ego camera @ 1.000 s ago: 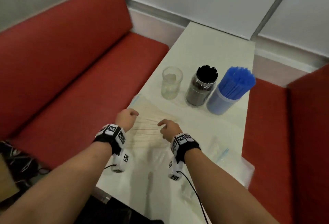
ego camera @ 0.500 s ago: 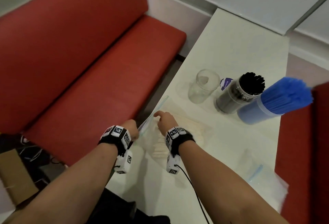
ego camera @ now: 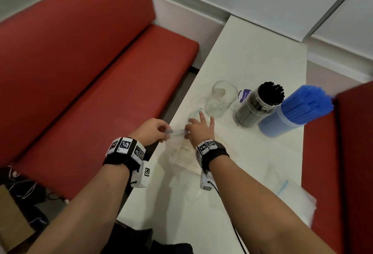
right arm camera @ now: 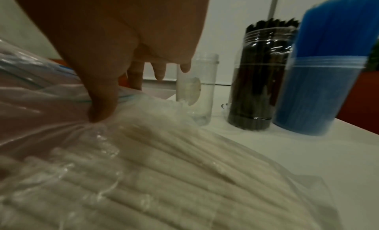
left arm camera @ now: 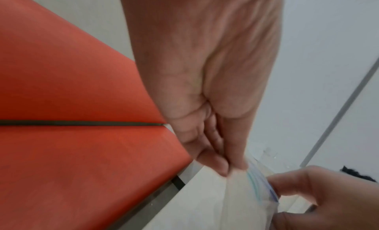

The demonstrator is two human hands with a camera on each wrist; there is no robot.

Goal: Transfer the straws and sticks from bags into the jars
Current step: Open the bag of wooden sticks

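A clear zip bag [ego camera: 182,157] of white sticks lies on the white table [ego camera: 252,55], its mouth lifted toward the left edge. My left hand [ego camera: 167,132] pinches one end of the blue zip strip between thumb and fingers [left arm camera: 222,167]. Close beside it, my right hand [ego camera: 187,131] pinches the strip with thumb [right arm camera: 102,107] and forefinger, its other fingers spread. The sticks [right arm camera: 174,168] fill the bag [left arm camera: 242,204]. Just beyond my right hand stands an empty glass jar [ego camera: 221,98]. A jar of black straws [ego camera: 256,106] and a jar of blue straws [ego camera: 282,120] stand to its right.
A red bench [ego camera: 80,71] runs along the table's left side and a red seat back [ego camera: 353,152] rises at the right. Flat empty clear bags [ego camera: 286,189] lie at the table's right front. A purple and white label [ego camera: 244,95] shows behind the jars.
My hands left the top of the bag and took hold of its zip edge. Since then the right hand has slid along the strip toward the empty jar, fingers spreading.
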